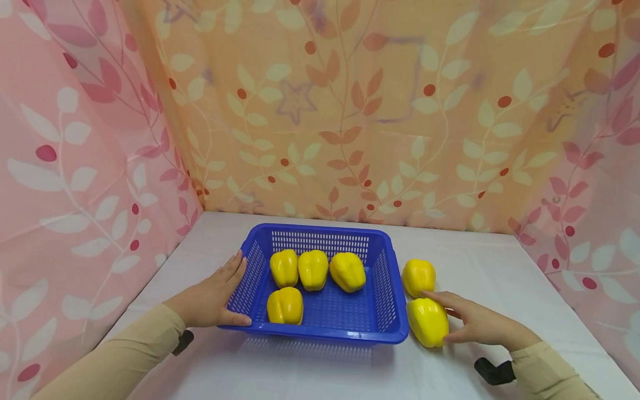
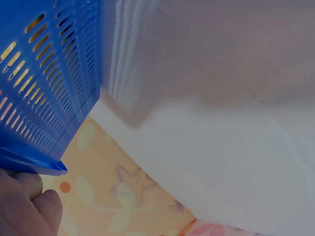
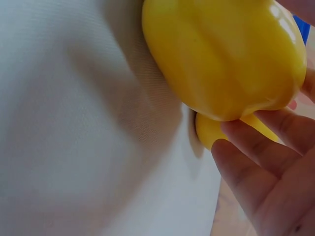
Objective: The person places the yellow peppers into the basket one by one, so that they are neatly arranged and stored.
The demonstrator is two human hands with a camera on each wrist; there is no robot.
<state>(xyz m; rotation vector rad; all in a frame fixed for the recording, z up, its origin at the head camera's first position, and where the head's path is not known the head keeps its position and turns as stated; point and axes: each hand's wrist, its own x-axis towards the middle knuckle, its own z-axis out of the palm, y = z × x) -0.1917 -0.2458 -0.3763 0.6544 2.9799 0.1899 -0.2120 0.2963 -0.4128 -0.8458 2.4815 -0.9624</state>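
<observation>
My left hand rests on the left side of a blue plastic basket, fingers straight along the rim and thumb on the front corner. In the left wrist view, fingers lie against the slotted basket's rim. To the right of the basket, my right hand holds a yellow bell pepper between thumb and fingers. The right wrist view shows fingertips close around that pepper. Another yellow bell pepper sits just behind it, partly hidden in the right wrist view.
Several yellow bell peppers lie in the basket: three in a back row, including the right one, and one pepper at the front left. A white cloth covers the table. Patterned curtains enclose the back and sides.
</observation>
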